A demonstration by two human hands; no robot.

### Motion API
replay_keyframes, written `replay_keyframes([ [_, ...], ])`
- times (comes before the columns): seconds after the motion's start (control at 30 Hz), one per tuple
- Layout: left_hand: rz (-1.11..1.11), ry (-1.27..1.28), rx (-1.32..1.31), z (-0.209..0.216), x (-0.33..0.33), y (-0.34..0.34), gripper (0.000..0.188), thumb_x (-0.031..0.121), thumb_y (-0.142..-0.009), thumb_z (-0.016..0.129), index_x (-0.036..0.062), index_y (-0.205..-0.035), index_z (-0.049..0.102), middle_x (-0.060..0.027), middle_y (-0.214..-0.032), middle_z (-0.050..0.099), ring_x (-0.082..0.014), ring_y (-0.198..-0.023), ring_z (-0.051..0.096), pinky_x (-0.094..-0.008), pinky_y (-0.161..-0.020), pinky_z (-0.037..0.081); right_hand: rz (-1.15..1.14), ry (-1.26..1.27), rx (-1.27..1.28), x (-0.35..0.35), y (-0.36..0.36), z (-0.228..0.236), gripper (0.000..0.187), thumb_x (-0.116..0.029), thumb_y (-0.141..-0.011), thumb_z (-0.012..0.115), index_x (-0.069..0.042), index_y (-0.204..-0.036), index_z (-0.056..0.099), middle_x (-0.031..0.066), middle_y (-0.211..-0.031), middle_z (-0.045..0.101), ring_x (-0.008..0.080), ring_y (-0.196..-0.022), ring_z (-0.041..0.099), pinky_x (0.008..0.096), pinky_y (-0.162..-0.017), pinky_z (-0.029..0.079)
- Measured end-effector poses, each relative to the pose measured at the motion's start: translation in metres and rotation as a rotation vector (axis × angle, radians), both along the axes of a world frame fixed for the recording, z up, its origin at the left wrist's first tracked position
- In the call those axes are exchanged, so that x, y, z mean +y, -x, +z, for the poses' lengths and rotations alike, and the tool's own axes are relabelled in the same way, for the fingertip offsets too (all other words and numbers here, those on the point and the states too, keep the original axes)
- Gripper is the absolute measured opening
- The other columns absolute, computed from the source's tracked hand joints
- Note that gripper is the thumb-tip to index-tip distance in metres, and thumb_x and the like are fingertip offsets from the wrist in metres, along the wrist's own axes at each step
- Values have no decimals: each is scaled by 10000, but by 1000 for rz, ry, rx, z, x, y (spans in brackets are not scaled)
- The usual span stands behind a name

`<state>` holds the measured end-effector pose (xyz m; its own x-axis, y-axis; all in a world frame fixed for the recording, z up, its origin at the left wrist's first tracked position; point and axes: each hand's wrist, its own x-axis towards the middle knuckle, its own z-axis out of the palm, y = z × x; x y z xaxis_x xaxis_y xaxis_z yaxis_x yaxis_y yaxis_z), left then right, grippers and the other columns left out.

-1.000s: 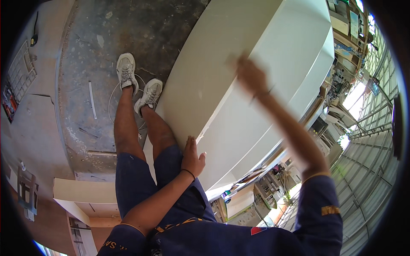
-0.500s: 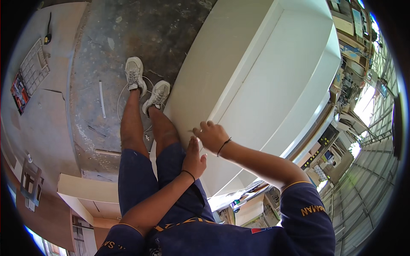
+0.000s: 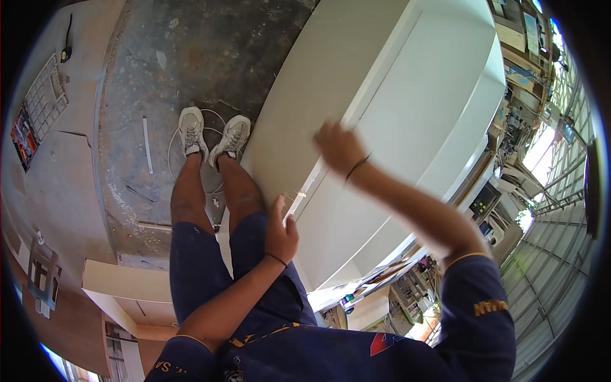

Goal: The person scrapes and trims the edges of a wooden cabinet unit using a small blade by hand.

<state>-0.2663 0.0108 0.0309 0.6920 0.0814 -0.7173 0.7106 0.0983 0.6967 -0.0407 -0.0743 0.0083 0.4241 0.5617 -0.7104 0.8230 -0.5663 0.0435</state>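
Observation:
A large off-white cabinet carcass (image 3: 407, 108) lies beside my legs, its open inside facing right. My left hand (image 3: 280, 237) is at the near part of its front edge, fingers stretched upward and thumb apart. Just past its fingertips, a small pale frayed bit (image 3: 299, 193) sticks out from the edge, with thin strands. My right hand (image 3: 341, 150) is raised above the same edge, farther along, blurred by motion. Its fingers are curled in; whatever they hold, if anything, is hidden.
My shoes (image 3: 232, 137) stand on the stained concrete floor, a white cable (image 3: 172, 149) looped around them. A thin white strip (image 3: 147, 145) lies to their left. On the board at left are a tape measure (image 3: 65, 54) and a grid tray (image 3: 48, 89). A cream box-like unit (image 3: 127, 280) stands lower left.
My right hand has moved up and away from my left hand, along the cabinet edge. My left hand has shifted slightly left. The frayed bit on the edge now shows. My feet appear closer.

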Motion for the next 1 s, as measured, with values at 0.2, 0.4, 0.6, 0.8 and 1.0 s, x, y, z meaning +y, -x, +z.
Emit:
replay_keyframes([
  [0.2,260,-55,112,-19,53,17,491,-10,-911,385,-42,-1387,267,-222,-1431,349,-296,-1347,343,-374,-1115,256,93,215,-89,27,-51,-11,224,-176,-862,517,-56,-1031,601,186,-1040,583,378,-980,598,492,-742,537],
  [0.4,179,-48,147,-24,60,33,488,8,-920,396,-51,-1384,259,-236,-1411,373,-306,-1347,345,-378,-1111,267,77,378,-415,15,-288,3,252,-86,-809,541,-124,-1045,621,125,-1055,631,296,-927,645,404,-746,551],
  [0.6,194,-77,65,-22,88,21,462,-4,-918,389,-65,-1364,285,-233,-1395,397,-307,-1327,377,-376,-1107,281,162,107,-179,2,-22,-16,205,-176,-857,528,-39,-911,670,166,-996,569,360,-986,563,449,-676,532],
  [0.8,3,-337,-228,-40,108,-61,426,110,-918,469,-39,-1311,406,-235,-1363,436,-353,-1276,420,-410,-1074,306,-345,219,463,31,115,44,174,-130,-813,542,-107,-920,677,115,-924,610,270,-894,616,388,-702,518],
  [1.0,-182,-62,-472,-82,15,-171,560,257,-956,411,-84,-1381,285,-293,-1419,320,-404,-1334,302,-409,-1130,216,-900,136,399,1,159,89,385,-72,-752,543,-194,-1107,630,116,-955,570,282,-937,585,411,-755,502],
])
